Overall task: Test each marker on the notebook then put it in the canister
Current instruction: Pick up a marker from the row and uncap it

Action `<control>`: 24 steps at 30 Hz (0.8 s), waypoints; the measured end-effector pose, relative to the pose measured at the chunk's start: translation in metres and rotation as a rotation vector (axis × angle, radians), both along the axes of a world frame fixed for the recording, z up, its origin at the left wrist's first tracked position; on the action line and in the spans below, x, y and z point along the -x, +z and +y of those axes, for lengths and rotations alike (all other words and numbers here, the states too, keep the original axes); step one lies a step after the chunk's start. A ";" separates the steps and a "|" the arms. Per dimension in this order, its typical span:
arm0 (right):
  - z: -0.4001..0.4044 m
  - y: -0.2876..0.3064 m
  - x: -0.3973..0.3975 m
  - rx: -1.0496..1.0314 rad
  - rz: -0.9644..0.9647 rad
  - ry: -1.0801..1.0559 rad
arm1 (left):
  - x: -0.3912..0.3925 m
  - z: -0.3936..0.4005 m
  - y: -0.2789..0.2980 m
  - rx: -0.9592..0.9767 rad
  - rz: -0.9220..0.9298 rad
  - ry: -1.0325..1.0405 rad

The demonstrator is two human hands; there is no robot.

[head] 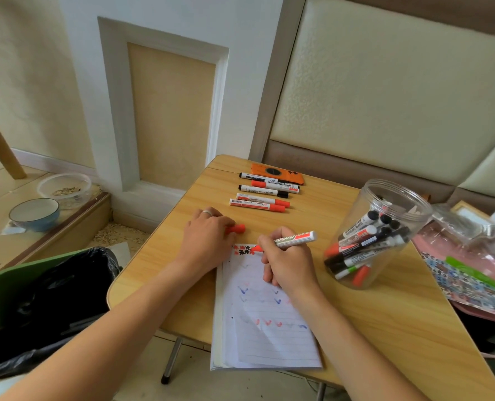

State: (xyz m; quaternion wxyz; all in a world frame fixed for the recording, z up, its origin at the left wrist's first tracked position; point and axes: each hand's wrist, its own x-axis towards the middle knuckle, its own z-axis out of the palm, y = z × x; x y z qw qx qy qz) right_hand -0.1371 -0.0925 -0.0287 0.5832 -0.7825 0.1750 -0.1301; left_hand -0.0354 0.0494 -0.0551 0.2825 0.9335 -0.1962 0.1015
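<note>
A lined notebook [265,337] with red, blue and black test marks lies open at the table's near edge. My right hand [286,263] grips an uncapped red marker [295,239], its tip touching the top of the page. My left hand [204,241] rests at the notebook's top left corner and holds the red cap [237,229]. A clear plastic canister [385,221] stands at the right with several markers inside. Several capped red and black markers [262,195] lie in a row at the table's far side.
An orange phone [278,172] lies behind the marker row. A green bin with a black bag [38,299] stands left of the wooden table [385,328]. Patterned paper and a plastic bag [472,270] crowd the right edge. Bowls [35,214] sit on a low ledge at left.
</note>
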 end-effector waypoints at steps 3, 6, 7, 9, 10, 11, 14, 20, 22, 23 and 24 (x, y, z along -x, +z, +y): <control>-0.003 0.001 0.001 -0.042 -0.029 0.008 | 0.002 0.000 0.004 0.097 0.039 0.010; -0.006 0.002 0.003 -0.099 -0.088 0.018 | 0.009 0.004 0.007 0.228 0.033 -0.029; -0.007 0.002 0.003 -0.118 -0.109 0.021 | 0.012 0.005 0.009 0.252 0.017 -0.054; -0.008 0.004 0.005 -0.135 -0.142 0.030 | 0.019 0.008 0.011 0.257 -0.022 -0.082; -0.008 0.004 0.005 -0.135 -0.155 0.037 | 0.021 0.009 0.013 0.245 -0.049 -0.080; -0.008 0.005 0.006 -0.130 -0.167 0.046 | 0.024 0.010 0.014 0.227 -0.084 -0.072; -0.008 0.006 0.008 -0.115 -0.198 0.080 | 0.031 0.013 0.019 0.190 -0.220 -0.056; -0.008 0.007 0.009 -0.114 -0.263 0.158 | 0.040 0.016 0.021 0.144 -0.276 -0.119; -0.007 0.005 0.009 -0.118 -0.263 0.185 | 0.042 0.015 0.018 0.146 -0.250 -0.173; -0.008 0.004 0.009 -0.117 -0.258 0.190 | 0.042 0.015 0.017 0.156 -0.240 -0.201; -0.008 0.004 0.009 -0.123 -0.251 0.194 | 0.043 0.015 0.016 0.169 -0.226 -0.229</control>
